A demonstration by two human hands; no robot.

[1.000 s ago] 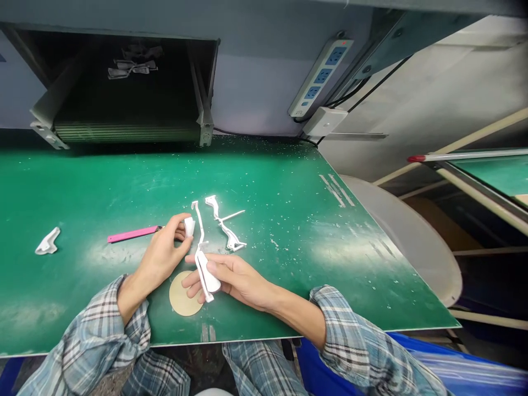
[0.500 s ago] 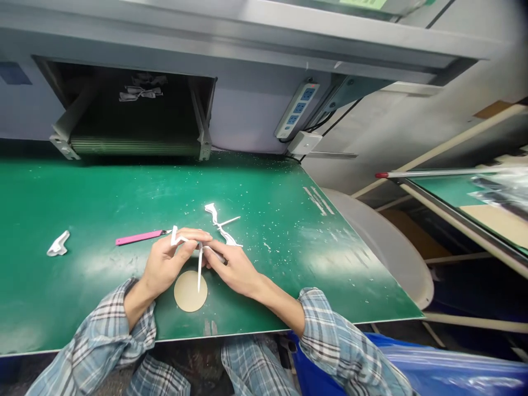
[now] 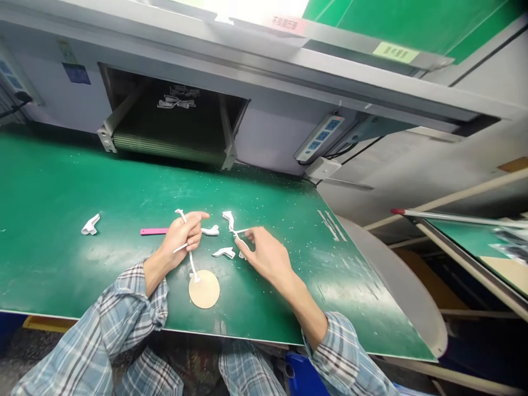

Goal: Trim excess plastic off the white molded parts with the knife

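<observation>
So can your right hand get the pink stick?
Probably, but not straight across: your right hand sits beyond your left hand, which holds a white plastic runner and blocks the way to the pink stick.

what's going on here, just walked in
A person is working at a green workbench. Their left hand holds a thin white plastic frame, its lower end over a tan disc. Their right hand has its fingertips close to another white plastic frame. Small white plastic pieces lie nearby, near a pink strip.
</observation>
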